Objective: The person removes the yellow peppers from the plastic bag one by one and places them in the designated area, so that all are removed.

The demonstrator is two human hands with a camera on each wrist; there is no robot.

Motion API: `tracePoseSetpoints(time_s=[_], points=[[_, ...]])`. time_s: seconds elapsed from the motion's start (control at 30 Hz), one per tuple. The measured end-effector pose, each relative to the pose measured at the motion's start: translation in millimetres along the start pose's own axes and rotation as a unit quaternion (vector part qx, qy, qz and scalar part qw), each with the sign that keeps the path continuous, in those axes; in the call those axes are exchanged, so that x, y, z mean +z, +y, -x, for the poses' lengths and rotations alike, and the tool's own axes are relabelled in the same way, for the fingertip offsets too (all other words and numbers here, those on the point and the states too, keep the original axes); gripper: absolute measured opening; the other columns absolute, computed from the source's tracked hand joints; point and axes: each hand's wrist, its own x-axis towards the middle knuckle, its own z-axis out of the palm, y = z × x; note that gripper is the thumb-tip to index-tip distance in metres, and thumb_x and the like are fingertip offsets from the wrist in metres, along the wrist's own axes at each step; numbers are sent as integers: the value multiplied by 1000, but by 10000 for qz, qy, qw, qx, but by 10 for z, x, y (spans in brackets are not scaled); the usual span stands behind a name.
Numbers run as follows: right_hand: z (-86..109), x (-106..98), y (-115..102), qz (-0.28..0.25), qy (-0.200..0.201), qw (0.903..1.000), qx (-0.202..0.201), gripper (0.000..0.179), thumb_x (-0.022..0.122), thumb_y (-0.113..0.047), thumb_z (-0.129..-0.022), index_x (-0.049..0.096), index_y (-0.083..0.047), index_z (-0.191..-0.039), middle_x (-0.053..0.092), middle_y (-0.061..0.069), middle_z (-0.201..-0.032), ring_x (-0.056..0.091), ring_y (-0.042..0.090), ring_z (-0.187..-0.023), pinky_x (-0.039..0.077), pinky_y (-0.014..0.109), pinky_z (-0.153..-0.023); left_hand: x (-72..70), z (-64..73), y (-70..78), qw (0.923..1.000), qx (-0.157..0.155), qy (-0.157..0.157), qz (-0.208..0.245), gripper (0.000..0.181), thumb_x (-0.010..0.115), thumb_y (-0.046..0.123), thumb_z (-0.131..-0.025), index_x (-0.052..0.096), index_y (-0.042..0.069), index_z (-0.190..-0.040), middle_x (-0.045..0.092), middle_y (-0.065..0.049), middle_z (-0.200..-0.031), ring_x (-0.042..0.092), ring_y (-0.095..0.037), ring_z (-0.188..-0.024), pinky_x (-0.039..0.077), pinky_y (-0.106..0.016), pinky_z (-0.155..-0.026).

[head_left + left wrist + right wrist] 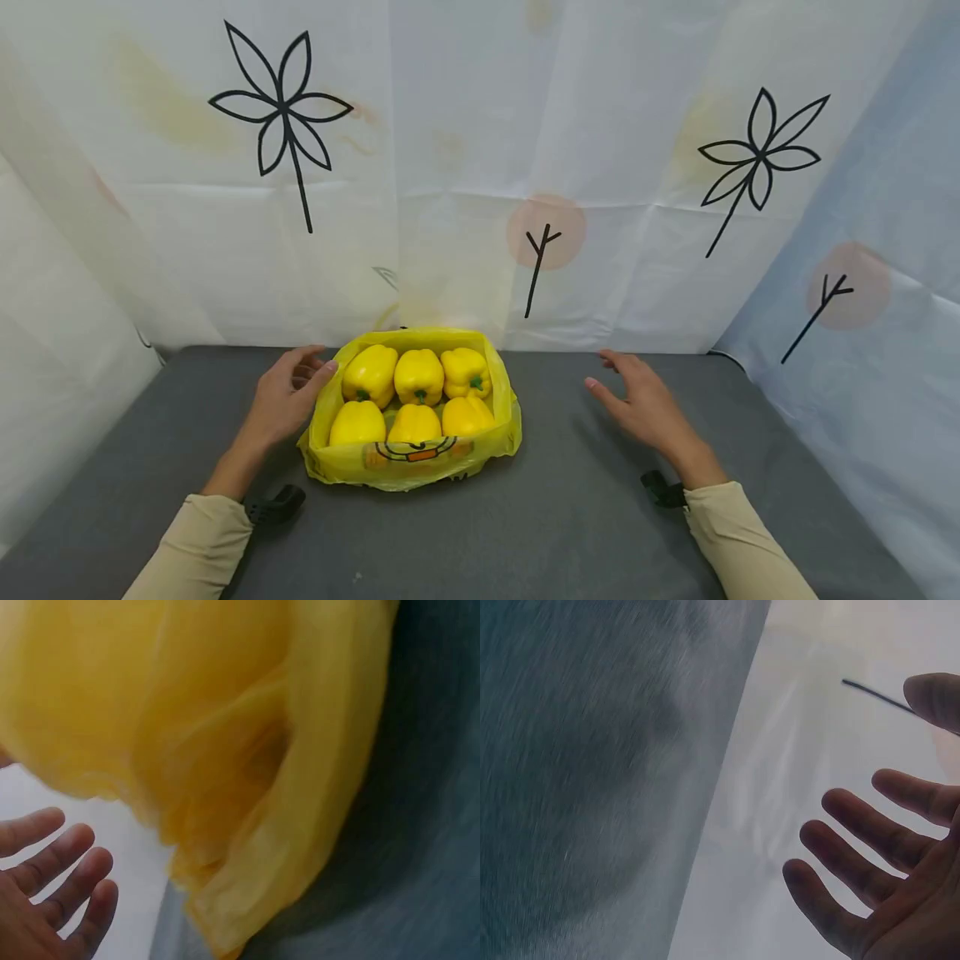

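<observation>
A yellow plastic bag (408,471) sits on the dark grey table, its mouth spread wide. Inside it lie several yellow bell peppers (418,377) in two rows. At the bag's left edge is my left hand (288,396), fingers relaxed and thumb tip right by the rim. The left wrist view shows the bag's crumpled side (225,772) beside the spread fingers (75,889), with nothing held. Well to the right of the bag, my right hand (645,404) hovers over the table with loosely extended fingers (855,881) and an empty palm.
The grey table (480,533) reaches back to a white cloth backdrop (465,150) printed with black flower and twig drawings. More cloth hangs at the left and right sides. A dark band (277,505) is on the left wrist, and another (663,490) on the right.
</observation>
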Motion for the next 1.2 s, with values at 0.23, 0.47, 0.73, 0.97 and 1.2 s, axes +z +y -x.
tracePoseSetpoints(time_s=[0.23,0.47,0.73,0.97,1.2], points=[[2,30,-125,-333,-95,9993,-147,58,63,-33,-103,47,-2,-148,57,23,-135,54,42,-123,44,63,-98,84,9,-2,9974,-493,-228,482,51,57,36,-105,56,-3,-139,58,-23,-122,58,-32,-103,52,-39,-83],[18,30,-230,-398,-207,9990,-83,59,63,-35,-102,46,-5,-149,57,20,-136,55,40,-124,45,62,-99,168,13,-85,9858,-882,-23,1428,44,63,31,-103,62,-5,-128,63,-16,-115,60,-6,-91,54,-18,-75],[44,53,-328,-470,-260,9984,-150,59,64,-39,-102,47,-7,-149,59,18,-133,56,39,-123,52,58,-92,273,39,-180,9535,-1043,408,2799,42,69,21,-100,62,-11,-125,67,8,-97,65,-7,-87,57,-20,-73],[43,78,-400,-588,-235,9975,-304,58,66,-35,-101,49,-7,-148,60,17,-132,58,37,-121,49,57,-97,315,59,-273,9294,-811,503,3565,26,69,12,-99,68,-7,-116,71,5,-94,69,-10,-83,59,-22,-72],[7,86,-555,-1175,-168,9915,-534,53,67,-33,-100,53,-10,-145,62,13,-131,59,31,-119,51,54,-97,325,54,-264,9248,-717,543,3696,29,69,8,-98,65,-12,-118,72,4,-94,69,-10,-83,59,-22,-72]])
